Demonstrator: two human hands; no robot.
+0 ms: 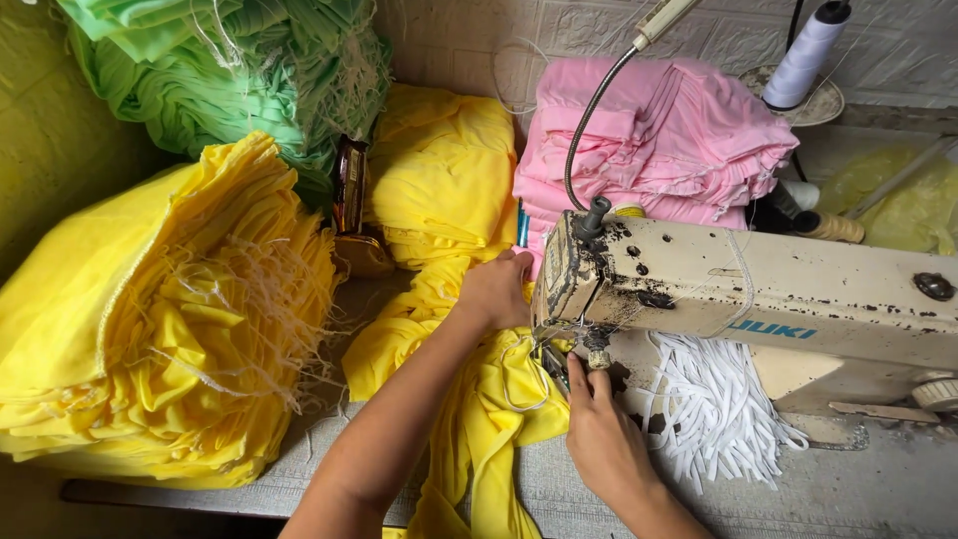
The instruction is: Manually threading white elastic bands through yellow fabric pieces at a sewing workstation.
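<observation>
- Our left hand [496,289] lies flat on the yellow cloth [489,419] behind the needle, beside the sewing machine [758,299].
- Our right hand [599,429] pinches the cloth at the presser foot, seemingly closed on it.
- The cloth's long axis runs from the needle back toward us; the right hand is nearer.

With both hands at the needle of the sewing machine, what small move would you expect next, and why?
Probably easing the yellow fabric further under the sewing machine's needle area. The left hand rests on the cloth behind the machine head, and the right hand pinches at the cloth just in front, so the piece looks lined up for feeding.
</observation>
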